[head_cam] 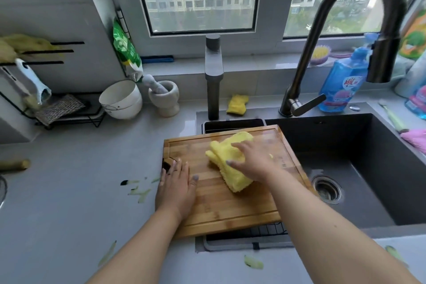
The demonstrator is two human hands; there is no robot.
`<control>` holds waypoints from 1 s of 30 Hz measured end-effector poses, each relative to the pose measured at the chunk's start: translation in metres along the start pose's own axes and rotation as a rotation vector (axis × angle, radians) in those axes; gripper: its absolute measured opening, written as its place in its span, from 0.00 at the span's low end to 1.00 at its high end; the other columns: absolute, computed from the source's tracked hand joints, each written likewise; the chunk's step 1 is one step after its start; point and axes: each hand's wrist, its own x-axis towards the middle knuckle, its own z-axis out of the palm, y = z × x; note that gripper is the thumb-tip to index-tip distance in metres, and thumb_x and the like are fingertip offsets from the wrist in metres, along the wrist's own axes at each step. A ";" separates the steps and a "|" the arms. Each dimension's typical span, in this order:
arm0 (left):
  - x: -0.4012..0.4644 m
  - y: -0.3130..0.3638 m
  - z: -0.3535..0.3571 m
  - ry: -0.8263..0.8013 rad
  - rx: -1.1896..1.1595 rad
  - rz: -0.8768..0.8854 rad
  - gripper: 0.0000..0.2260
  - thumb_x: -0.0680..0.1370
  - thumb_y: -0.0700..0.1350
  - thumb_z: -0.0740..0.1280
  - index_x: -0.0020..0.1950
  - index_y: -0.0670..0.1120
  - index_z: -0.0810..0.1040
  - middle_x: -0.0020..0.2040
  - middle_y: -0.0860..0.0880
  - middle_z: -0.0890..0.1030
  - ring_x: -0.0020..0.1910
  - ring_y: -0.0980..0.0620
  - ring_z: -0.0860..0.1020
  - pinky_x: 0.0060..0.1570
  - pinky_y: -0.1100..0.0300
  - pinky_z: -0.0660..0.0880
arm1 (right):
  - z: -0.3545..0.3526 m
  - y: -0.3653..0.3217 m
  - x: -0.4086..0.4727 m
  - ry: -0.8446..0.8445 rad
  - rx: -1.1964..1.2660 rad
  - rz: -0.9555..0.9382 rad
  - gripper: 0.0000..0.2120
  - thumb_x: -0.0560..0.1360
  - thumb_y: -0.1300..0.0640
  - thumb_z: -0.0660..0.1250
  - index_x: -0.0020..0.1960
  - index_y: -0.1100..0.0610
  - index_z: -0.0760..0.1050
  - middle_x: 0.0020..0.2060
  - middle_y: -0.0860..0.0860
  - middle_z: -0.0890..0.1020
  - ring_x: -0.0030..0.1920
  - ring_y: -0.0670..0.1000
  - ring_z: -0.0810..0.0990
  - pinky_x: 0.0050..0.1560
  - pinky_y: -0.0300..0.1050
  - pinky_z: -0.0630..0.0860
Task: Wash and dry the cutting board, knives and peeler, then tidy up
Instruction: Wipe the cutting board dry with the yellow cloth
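Drying bamboo cutting board [230,203] | right hand [253,163] flat on yellow cloth [227,163], far half | left hand [177,188] flat, pinning near-left corner | unwiped length toward body

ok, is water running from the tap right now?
No. The tap shows no stream below its spout, while the right hand presses a yellow cloth on the cutting board.

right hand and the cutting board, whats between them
In the head view, a folded yellow cloth lies between the right hand and the cutting board; the hand presses it flat.
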 end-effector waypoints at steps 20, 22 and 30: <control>-0.004 -0.006 0.004 0.064 -0.177 -0.090 0.53 0.58 0.74 0.19 0.78 0.46 0.33 0.80 0.47 0.45 0.78 0.50 0.45 0.73 0.61 0.39 | 0.051 -0.070 0.082 -0.061 -0.190 -0.390 0.23 0.81 0.48 0.56 0.76 0.41 0.57 0.77 0.43 0.54 0.78 0.49 0.45 0.76 0.51 0.45; -0.001 -0.006 0.007 0.087 -0.099 -0.056 0.52 0.60 0.71 0.17 0.78 0.44 0.34 0.80 0.48 0.44 0.78 0.54 0.43 0.73 0.61 0.34 | 0.038 -0.047 0.081 -0.059 -0.190 -0.299 0.24 0.82 0.48 0.55 0.76 0.42 0.56 0.78 0.43 0.52 0.78 0.49 0.44 0.76 0.51 0.45; 0.000 -0.004 0.011 0.095 -0.026 -0.082 0.43 0.69 0.68 0.22 0.78 0.45 0.36 0.80 0.51 0.46 0.77 0.58 0.41 0.75 0.55 0.36 | -0.026 0.076 0.060 0.019 -0.235 0.089 0.25 0.82 0.47 0.53 0.78 0.45 0.53 0.78 0.45 0.52 0.78 0.51 0.47 0.76 0.49 0.47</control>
